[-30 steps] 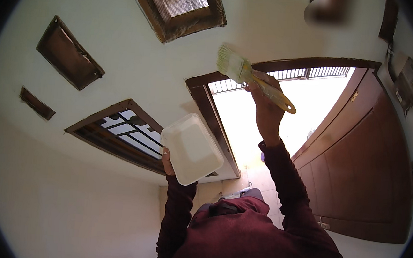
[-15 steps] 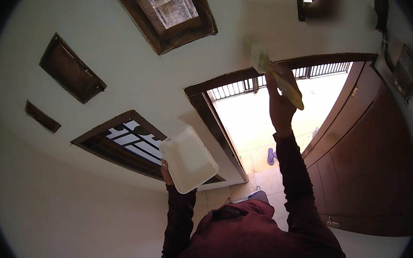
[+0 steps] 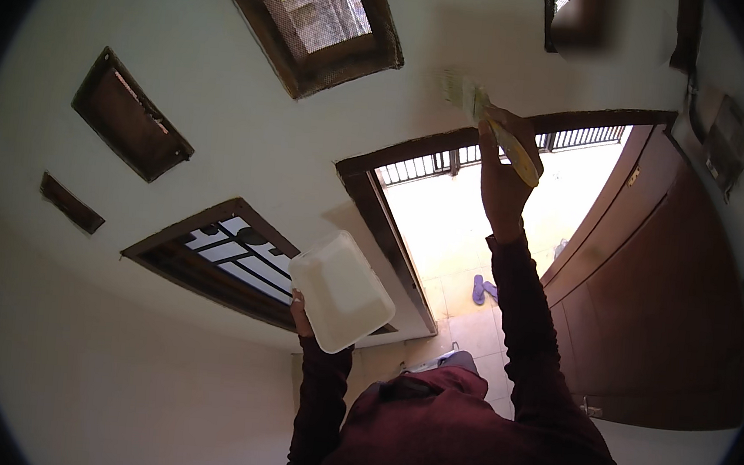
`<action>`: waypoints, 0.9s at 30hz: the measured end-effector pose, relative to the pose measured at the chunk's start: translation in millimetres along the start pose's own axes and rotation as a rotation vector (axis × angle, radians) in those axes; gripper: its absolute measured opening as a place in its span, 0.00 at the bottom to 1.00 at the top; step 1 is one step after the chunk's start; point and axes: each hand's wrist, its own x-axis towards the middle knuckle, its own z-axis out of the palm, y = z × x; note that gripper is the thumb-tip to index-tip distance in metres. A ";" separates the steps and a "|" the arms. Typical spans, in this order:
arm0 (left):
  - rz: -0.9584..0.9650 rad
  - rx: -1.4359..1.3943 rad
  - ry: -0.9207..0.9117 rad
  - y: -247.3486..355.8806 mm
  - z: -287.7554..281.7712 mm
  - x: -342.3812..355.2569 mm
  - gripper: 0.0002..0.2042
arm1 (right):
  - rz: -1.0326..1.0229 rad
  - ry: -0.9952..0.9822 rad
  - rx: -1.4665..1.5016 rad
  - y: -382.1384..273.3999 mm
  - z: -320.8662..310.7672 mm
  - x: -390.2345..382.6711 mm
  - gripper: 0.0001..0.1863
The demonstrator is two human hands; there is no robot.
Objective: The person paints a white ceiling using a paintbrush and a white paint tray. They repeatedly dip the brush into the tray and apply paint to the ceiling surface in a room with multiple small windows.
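Note:
My raised right hand [image 3: 504, 195] is closed around the yellow handle of a paintbrush [image 3: 524, 164]. The pale greenish bristles point up and left, at the white wall [image 3: 484, 31] just above the doorway; they look blurred, and I cannot tell how firmly they touch it. Lower and to the left, my left hand [image 3: 301, 314] grips the edge of a shallow white tray [image 3: 343, 287] with rounded corners. The tray is tilted, its hollow side facing me. Most of the left fingers are hidden behind it.
A brown wooden door frame [image 3: 374, 205] surrounds the bright doorway, with the brown door [image 3: 671, 317] swung open at the right. Wood-framed openings [image 3: 341, 64] and a barred window [image 3: 244, 253] break up the wall. Purple slippers [image 3: 478, 290] lie on the floor tiles. An electrical box [image 3: 730, 143] hangs at the right.
The brush has shifted slightly left, and its handle is turned a little more upright. The view has moved slightly. The tray stays in my left hand, almost unmoved.

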 end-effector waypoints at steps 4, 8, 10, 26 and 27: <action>-0.048 0.025 -0.040 2.6 -20.4 8.5 0.40 | -0.199 0.048 -0.196 -13.0 17.1 -4.3 0.14; -0.028 0.057 0.016 1.5 -25.6 6.5 0.46 | -0.080 -0.111 -0.297 -37.8 53.9 -24.7 0.18; -0.010 0.059 0.022 3.4 -19.7 2.6 0.47 | -0.185 -0.113 -0.305 -46.6 69.4 -28.1 0.17; -0.050 -0.016 -0.004 4.6 -21.6 2.6 0.45 | -0.130 0.097 -0.119 -1.9 9.5 5.9 0.10; -0.058 0.023 0.041 4.2 -25.0 3.0 0.45 | -0.125 0.103 -0.133 -2.3 6.8 4.2 0.11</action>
